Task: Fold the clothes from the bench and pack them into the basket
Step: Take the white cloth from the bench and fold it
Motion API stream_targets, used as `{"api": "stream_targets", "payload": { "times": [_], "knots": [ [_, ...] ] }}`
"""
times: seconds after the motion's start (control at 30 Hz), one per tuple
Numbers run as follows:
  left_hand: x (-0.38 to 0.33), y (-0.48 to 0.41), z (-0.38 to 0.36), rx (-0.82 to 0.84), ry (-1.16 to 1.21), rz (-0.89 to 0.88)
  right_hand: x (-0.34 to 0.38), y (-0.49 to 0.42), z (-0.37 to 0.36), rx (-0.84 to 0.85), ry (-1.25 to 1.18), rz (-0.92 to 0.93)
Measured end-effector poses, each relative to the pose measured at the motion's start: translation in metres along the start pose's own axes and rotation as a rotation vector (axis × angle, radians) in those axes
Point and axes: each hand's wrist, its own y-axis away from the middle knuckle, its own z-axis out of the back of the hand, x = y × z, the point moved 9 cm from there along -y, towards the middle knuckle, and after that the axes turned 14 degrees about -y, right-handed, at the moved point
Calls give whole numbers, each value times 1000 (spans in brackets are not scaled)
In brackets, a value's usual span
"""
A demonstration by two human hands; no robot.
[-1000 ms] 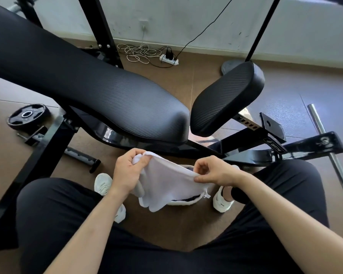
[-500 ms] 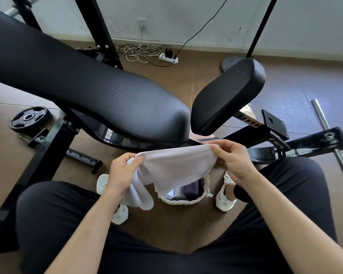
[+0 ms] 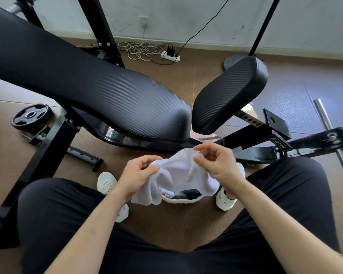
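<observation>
Your left hand and right hand each pinch the rumpled white cloth, drooping over the basket.

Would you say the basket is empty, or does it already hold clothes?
Not empty: dark and white items show inside the basket, beneath the white cloth.

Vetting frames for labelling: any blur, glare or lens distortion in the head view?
Head view: fisheye bows the bench pad towards the picture edges; glare streaks the glossy bench frame; left hand, right hand and white cloth are sharp, evenly lit.
</observation>
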Motion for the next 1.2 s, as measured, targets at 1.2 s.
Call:
{"api": "stream_targets", "payload": {
  "times": [1.2],
  "knots": [
    [-20,13,9,-37,-353,-328,-22,-8,9,53,163,-173]
  ]
}}
